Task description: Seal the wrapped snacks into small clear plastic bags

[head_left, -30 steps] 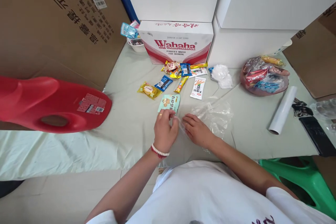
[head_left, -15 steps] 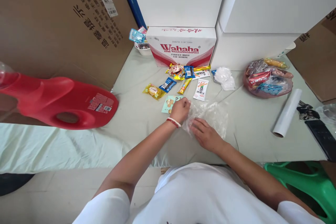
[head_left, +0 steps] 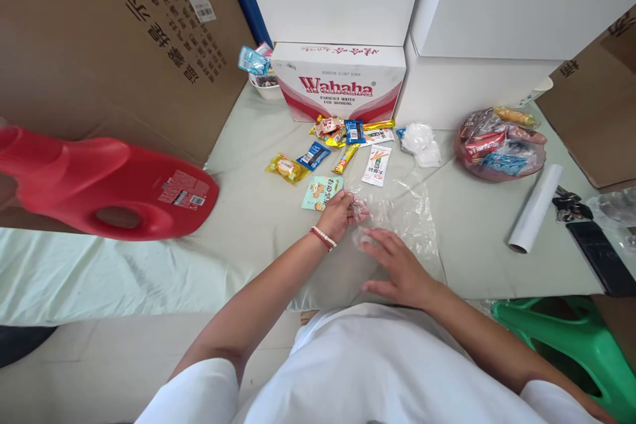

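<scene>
My left hand [head_left: 336, 217], with beaded bracelets on its wrist, is closed on the gathered edge of a clear plastic bag [head_left: 415, 222]. A pinkish crumpled patch shows by its fingertips; I cannot tell if it belongs to the bag. The bag lies spread to the right on the table. My right hand [head_left: 397, 268] has its fingers apart over the bag's near side, the fingertips close to the plastic. A mint-green snack packet [head_left: 322, 191] lies just beyond my left hand. Farther back are a white packet [head_left: 376, 165], a yellow stick packet [head_left: 346, 158] and a blue packet [head_left: 314, 156].
Behind the snacks stands a Wahaha water carton [head_left: 340, 86]. A red jug [head_left: 149, 212] lies at left. To the right are a bag of snacks [head_left: 501, 144], a white roll [head_left: 536, 209], keys [head_left: 571, 204] and a phone [head_left: 601, 258]. A green stool [head_left: 561, 338] stands below the table's edge.
My right hand has lifted and spread its fingers, drawing slightly toward me. The bag now lies flatter and wider, and a pinkish patch shows at my left fingertips. The view has shifted slightly.
</scene>
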Available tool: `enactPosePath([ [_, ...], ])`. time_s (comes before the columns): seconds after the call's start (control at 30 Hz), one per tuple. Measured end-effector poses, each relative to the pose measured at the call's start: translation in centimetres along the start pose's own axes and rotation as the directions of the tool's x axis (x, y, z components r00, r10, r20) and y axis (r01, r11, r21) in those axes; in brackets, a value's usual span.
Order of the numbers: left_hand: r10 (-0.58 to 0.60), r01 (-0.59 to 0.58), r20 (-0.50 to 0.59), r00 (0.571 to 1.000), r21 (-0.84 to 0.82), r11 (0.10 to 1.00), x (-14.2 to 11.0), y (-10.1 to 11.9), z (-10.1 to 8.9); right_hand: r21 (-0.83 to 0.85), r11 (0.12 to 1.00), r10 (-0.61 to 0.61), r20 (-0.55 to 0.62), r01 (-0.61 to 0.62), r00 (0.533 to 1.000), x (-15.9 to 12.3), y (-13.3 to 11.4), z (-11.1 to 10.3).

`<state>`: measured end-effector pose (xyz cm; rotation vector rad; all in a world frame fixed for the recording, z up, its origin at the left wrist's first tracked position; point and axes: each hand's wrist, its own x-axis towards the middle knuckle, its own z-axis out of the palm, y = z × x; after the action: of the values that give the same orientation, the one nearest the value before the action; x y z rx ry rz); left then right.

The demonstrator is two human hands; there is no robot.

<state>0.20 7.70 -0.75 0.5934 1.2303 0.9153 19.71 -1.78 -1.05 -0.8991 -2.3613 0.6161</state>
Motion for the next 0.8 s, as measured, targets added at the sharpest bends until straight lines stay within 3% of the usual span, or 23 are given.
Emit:
enactPosePath([
  [0.13, 0.004, -0.001, -0.06, 0.998, 0.042, 0.999, 0.7, 1.0, -0.9, -0.157, 0.976, -0.15, 0.005, 0.149, 0.989, -1.2, 0.3, 1.4],
  [0.27, -0.003, 0.029, -0.149, 0.989, 0.17, 0.985, 1.7, 2.5, -2.4, -0.209, 0.953, -0.214, 0.048, 0.219, 0.976, -2.9, 1.0, 0.9],
  [0.4, 0.145, -0.049, -0.309, 0.94, 0.298, 0.953, 0.4, 2.9, -2.0, -0.232, 0.942, -0.207, 0.172, 0.244, 0.963, -3.0, 1.2, 0.3],
  [0.47, 0.317, -0.146, -0.314, 0.895, 0.466, 0.873, -1.6, 2.2, -1.1, -0.213, 0.944, -0.203, 0.221, 0.25, 0.954, -2.4, 1.1, 0.6],
  [0.5, 0.442, -0.216, -0.253, 0.861, 0.604, 0.767, -2.7, 1.7, -0.6, -0.201, 0.947, -0.199, 0.24, 0.249, 0.95, -2.0, 1.1, 0.8],
  [0.57, 0.617, -0.379, 0.031, 0.787, 0.813, 0.442, -4.7, 0.3, 0.3, -0.168, 0.955, -0.197, 0.253, 0.244, 0.947, -1.3, 0.9, 1.3],
  [0.63, 0.575, -0.502, 0.321, 0.753, 0.844, 0.186, -5.8, -0.9, 0.6, -0.118, 0.962, -0.212, 0.244, 0.246, 0.946, -1.0, 0.7, 1.6],
  [0.7, 0.452, -0.531, 0.432, 0.781, 0.84, 0.114, -5.6, -1.8, 0.0, -0.078, 0.968, -0.215, 0.219, 0.237, 0.952, -1.2, 0.6, 1.5],
  [0.8, 0.34, -0.512, 0.435, 0.834, 0.84, 0.18, -4.1, -2.2, -2.2, -0.073, 0.989, -0.116, 0.142, 0.128, 0.983, -2.2, 0.8, 0.5],
])
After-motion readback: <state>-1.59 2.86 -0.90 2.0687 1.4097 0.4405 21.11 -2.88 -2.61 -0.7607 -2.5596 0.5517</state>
